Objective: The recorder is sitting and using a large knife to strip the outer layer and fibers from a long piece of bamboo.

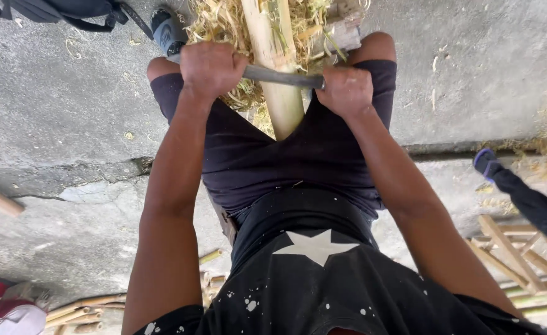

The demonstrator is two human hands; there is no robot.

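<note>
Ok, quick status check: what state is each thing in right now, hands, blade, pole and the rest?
left hand: fist closed on one end of the blade
right hand: fist closed on the other end
metal blade: held crosswise against the pole
bamboo pole: lying lengthwise between the knees, pale and scraped
shavings: heaped around the pole
concrete floor: cracked

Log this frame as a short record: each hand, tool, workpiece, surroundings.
left hand: fist closed around one end of the blade
right hand: fist closed around the other end
blade: dark metal bar lying crosswise on the pole
bamboo pole: pale, running between the person's knees
shavings: heaped around the pole's far end
floor: cracked grey concrete
bamboo frame: at the right edge
</note>
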